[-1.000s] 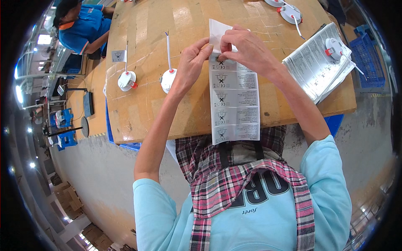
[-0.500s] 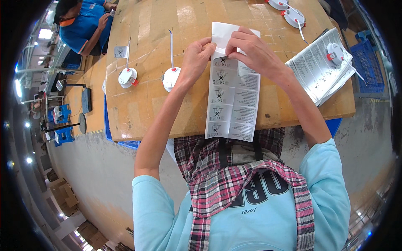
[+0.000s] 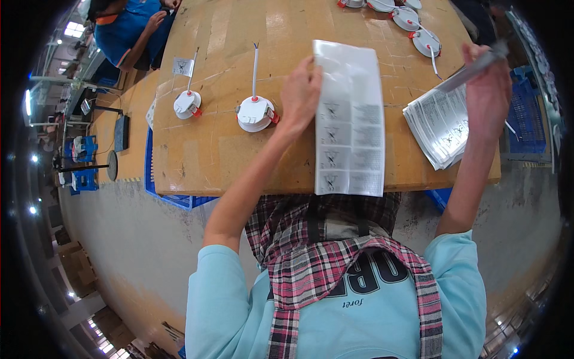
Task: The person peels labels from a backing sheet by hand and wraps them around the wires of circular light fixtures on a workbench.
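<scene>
My left hand (image 3: 301,94) pinches the upper left edge of a white label sheet (image 3: 366,78), whose upper part is bare backing and whose lower part carries printed labels. Off to the right, my right hand (image 3: 489,96) is raised over a stack of label sheets (image 3: 433,128). Its fingers are closed on a thin grey strip (image 3: 472,69), blurred, which looks like a label seen nearly edge-on. Left of my left hand sits a round white downlight (image 3: 256,115) with its cable pointing away. Farther left is another downlight (image 3: 187,106) with a label flag (image 3: 183,67) on its cable.
Several more downlights (image 3: 426,43) lie at the far right of the wooden table (image 3: 233,161). Blue crates (image 3: 173,197) stand below the table's near left corner and beyond its right side. A co-worker in a blue shirt (image 3: 128,36) is at the far left.
My right hand has moved from the sheet's top to the right with a grey strip. The sheet shows fewer printed labels. My hand now hides the downlight on the stack.
</scene>
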### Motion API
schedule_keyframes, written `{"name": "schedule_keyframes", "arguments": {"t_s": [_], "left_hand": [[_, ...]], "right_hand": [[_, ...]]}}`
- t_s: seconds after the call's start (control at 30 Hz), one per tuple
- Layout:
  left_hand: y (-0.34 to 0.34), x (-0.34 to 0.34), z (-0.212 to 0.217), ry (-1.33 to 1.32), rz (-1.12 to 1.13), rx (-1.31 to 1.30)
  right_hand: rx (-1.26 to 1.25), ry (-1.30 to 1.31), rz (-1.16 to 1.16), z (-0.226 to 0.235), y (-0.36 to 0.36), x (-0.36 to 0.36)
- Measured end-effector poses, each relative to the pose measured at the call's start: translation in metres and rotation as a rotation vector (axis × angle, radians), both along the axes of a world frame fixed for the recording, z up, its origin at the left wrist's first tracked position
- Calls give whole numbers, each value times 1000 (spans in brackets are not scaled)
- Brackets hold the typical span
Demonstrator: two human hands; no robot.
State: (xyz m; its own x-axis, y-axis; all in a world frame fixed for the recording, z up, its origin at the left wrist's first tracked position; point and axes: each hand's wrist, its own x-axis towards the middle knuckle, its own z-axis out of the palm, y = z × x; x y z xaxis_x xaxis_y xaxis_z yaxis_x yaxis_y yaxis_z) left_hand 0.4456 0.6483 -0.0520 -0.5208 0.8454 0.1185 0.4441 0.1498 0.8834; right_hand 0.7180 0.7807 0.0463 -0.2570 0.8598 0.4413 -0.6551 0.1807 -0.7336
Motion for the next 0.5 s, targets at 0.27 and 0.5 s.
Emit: {"name": "schedule_keyframes", "arguments": {"t_s": [0.27,0.5], "left_hand": [[-56,9,46,936,81,48],[-133,-59,19,579,226,-129]], "right_hand": [[162,-553,127,-12,-39,-73],[337,-715,301,-16,-60,-134]]}}
